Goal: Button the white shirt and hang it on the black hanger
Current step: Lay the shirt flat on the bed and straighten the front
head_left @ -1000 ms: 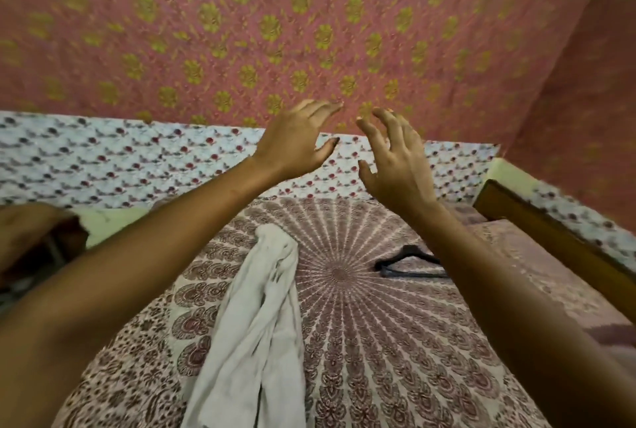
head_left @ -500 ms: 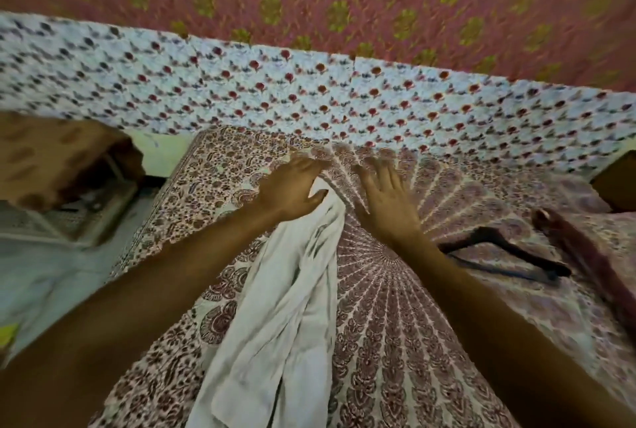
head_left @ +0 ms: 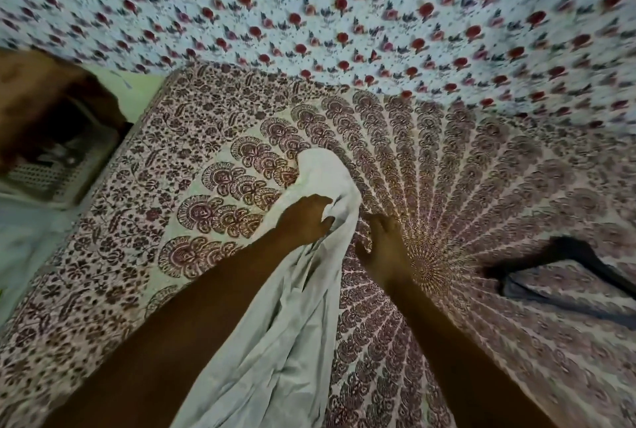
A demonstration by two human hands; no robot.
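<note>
The left hand [head_left: 306, 221] is gripping the white shirt [head_left: 285, 324], which is lying crumpled lengthwise on the patterned bedspread [head_left: 206, 138]. The right hand [head_left: 385, 250] is resting just beside it, fingers bent; whether pinching cloth, I cannot tell. The black hanger [head_left: 564, 255] is lying well apart.

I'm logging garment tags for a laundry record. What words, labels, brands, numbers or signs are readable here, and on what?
None can be read.
white shirt: no tag, label or print shows on the bunched cloth.
black hanger: blurred, with no marking to be made out.
mandala bedsheet and floral cloth: printed patterns only, no lettering.
</note>
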